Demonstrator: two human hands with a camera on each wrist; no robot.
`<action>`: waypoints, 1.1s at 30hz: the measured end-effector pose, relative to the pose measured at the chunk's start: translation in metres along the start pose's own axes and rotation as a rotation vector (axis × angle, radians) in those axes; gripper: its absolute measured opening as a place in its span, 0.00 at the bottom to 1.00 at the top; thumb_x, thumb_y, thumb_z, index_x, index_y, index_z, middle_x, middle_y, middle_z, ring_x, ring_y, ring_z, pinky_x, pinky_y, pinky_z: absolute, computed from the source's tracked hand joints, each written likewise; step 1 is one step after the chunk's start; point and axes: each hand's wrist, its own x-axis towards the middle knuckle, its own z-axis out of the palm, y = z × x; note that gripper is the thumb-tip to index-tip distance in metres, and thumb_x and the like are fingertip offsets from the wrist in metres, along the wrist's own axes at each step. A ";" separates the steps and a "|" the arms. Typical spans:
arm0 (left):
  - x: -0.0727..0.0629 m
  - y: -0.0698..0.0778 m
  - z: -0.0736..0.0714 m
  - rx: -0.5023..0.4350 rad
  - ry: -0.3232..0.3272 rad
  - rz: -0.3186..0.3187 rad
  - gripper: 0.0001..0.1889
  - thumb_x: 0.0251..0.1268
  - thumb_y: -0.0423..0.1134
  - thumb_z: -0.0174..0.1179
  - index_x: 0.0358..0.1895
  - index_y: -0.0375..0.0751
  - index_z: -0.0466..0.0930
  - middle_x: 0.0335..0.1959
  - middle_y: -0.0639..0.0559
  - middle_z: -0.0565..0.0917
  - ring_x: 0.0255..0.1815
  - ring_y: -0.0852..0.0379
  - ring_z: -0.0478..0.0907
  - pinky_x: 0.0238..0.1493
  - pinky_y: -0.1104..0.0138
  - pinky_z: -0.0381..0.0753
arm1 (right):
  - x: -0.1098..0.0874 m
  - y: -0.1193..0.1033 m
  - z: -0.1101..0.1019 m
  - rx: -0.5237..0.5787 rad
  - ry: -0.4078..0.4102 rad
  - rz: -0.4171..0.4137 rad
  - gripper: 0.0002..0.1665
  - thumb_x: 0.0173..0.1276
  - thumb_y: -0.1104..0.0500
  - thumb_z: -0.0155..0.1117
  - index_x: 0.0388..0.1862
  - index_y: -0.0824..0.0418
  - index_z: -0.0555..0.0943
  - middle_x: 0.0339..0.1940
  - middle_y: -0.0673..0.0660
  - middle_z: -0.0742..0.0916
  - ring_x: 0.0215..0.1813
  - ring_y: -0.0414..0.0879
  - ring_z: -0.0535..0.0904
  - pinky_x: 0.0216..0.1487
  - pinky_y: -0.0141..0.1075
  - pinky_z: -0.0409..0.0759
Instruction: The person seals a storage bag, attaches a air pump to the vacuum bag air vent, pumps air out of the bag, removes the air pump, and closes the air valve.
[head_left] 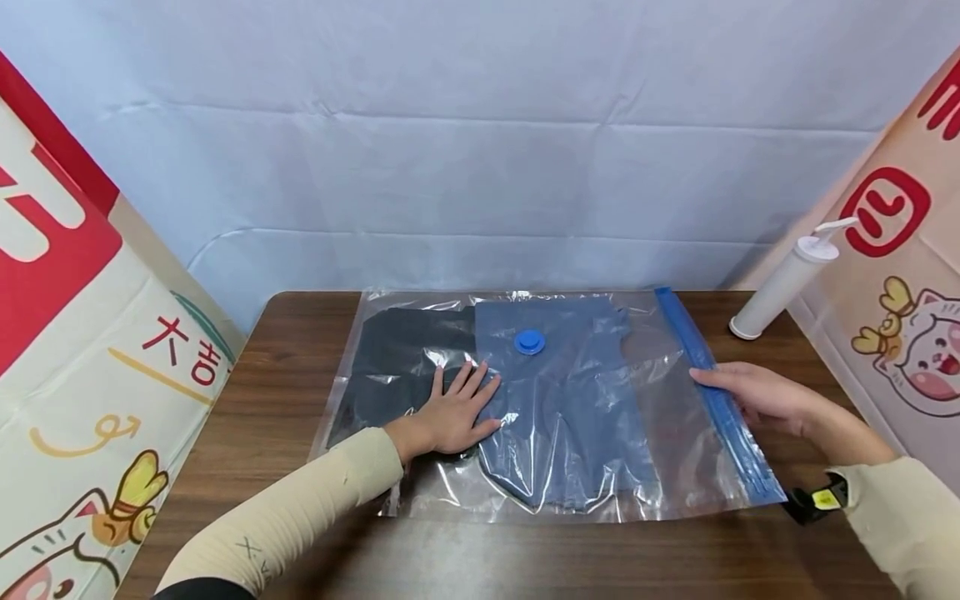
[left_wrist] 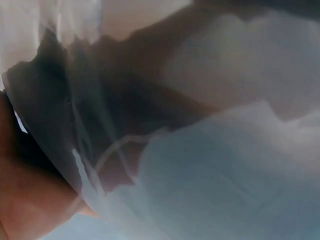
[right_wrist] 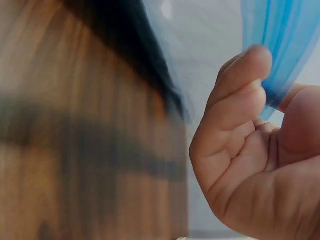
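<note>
A clear vacuum storage bag [head_left: 667,417] lies flat across the table, with a dark folded garment [head_left: 408,350] at its left and a blue-grey garment [head_left: 562,400] in its middle. A round blue valve [head_left: 529,341] sits on the bag's upper face. My left hand [head_left: 453,417] rests on the bag with fingers spread, over the line where the two garments meet. At the bag's right end, my right hand [head_left: 765,400] pinches the blue zip strip [head_left: 731,425] between thumb and curled fingers; the right wrist view shows this strip [right_wrist: 280,40] in the fingers [right_wrist: 240,95].
A white hand pump [head_left: 780,287] stands at the table's back right corner. The wooden table [head_left: 255,400] ends at a pale cloth backdrop [head_left: 450,167]. Printed panels flank the table on both sides.
</note>
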 end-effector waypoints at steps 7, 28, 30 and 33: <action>0.001 -0.001 0.000 0.023 -0.041 0.004 0.38 0.81 0.64 0.38 0.85 0.54 0.40 0.85 0.48 0.36 0.84 0.45 0.29 0.75 0.34 0.29 | -0.003 -0.032 0.013 0.024 -0.040 -0.067 0.20 0.88 0.54 0.34 0.55 0.60 0.75 0.41 0.58 0.90 0.42 0.50 0.89 0.44 0.47 0.88; -0.003 -0.013 -0.006 0.034 -0.011 0.068 0.38 0.80 0.64 0.40 0.84 0.53 0.43 0.85 0.49 0.39 0.84 0.46 0.32 0.76 0.35 0.29 | 0.046 -0.098 0.098 0.066 -0.077 -0.297 0.21 0.87 0.52 0.41 0.45 0.64 0.78 0.32 0.53 0.90 0.33 0.43 0.88 0.37 0.37 0.87; -0.004 -0.013 -0.008 -0.005 -0.012 0.076 0.38 0.80 0.63 0.43 0.84 0.51 0.45 0.85 0.47 0.40 0.84 0.45 0.33 0.75 0.34 0.29 | 0.049 -0.099 0.102 0.068 -0.073 -0.310 0.21 0.87 0.52 0.41 0.46 0.65 0.77 0.32 0.53 0.91 0.31 0.41 0.87 0.36 0.36 0.86; -0.003 -0.010 -0.015 -0.049 -0.022 0.071 0.39 0.79 0.61 0.47 0.84 0.49 0.48 0.84 0.45 0.43 0.84 0.43 0.35 0.75 0.33 0.30 | 0.055 -0.099 0.106 0.080 -0.039 -0.309 0.22 0.87 0.51 0.41 0.48 0.66 0.76 0.33 0.54 0.91 0.30 0.40 0.86 0.35 0.35 0.86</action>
